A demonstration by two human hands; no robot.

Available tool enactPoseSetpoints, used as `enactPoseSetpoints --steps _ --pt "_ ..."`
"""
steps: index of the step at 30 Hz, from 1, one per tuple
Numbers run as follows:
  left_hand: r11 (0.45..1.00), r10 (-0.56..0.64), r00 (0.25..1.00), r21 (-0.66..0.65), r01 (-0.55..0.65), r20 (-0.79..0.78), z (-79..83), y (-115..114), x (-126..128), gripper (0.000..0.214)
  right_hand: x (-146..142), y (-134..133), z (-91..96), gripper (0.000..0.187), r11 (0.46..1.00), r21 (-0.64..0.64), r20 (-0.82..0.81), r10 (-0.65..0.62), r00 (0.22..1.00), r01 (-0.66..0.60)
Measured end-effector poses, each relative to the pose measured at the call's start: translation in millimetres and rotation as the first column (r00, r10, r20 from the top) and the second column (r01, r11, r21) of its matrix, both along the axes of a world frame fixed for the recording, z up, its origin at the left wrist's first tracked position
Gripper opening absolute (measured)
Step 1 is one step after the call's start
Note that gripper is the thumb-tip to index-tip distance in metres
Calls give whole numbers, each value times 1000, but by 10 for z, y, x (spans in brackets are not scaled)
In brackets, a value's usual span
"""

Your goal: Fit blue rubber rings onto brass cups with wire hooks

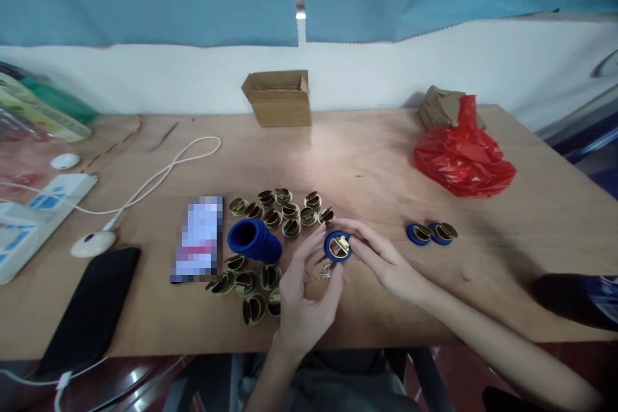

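Observation:
Both my hands meet over the middle of the wooden table point(376, 167). My left hand point(304, 293) and my right hand point(381, 257) pinch a blue ring with a brass insert point(337, 246) between their fingertips, fingers closed on it. Something small and metallic point(327, 271) hangs just below the ring, against my left palm. A stack of blue rings point(254, 241) lies on its side to the left. Several loose brass inserts point(282, 211) are spread behind it and more brass inserts point(246, 286) in front. Two assembled blue-and-brass pieces point(431, 233) rest to the right.
A small open cardboard box point(279, 98) stands at the back. A red plastic bag point(461, 156) lies at the back right. A black phone point(94, 309), a blurred card point(197, 238), a white cable point(159, 177) and a power strip point(33, 215) occupy the left side.

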State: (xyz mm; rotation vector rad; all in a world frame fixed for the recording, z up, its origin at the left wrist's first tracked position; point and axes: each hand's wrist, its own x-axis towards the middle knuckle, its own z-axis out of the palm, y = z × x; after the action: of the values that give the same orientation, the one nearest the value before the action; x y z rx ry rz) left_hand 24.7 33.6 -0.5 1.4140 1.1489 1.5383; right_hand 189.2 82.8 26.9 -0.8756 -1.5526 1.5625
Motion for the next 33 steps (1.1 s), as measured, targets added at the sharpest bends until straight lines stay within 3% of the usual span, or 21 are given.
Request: enactPoseSetpoints --steps 6,13,18,23,33 --pt "968 -5 994 -250 32 108 99 58 -49 27 1 -17 -46 33 998 66 30 -16 999 14" --pt "941 33 979 -336 38 203 115 92 -85 31 10 32 -10 30 985 168 106 -51 993 33" --pt "948 64 988 -319 -15 144 132 84 -77 24 42 73 29 31 950 311 190 -95 977 32" --pt "958 88 994 -281 -64 72 103 74 -77 20 76 78 20 29 942 334 162 -92 982 33" --pt "960 97 992 -269 -74 75 120 67 -68 18 112 96 7 29 913 407 186 -85 979 2"
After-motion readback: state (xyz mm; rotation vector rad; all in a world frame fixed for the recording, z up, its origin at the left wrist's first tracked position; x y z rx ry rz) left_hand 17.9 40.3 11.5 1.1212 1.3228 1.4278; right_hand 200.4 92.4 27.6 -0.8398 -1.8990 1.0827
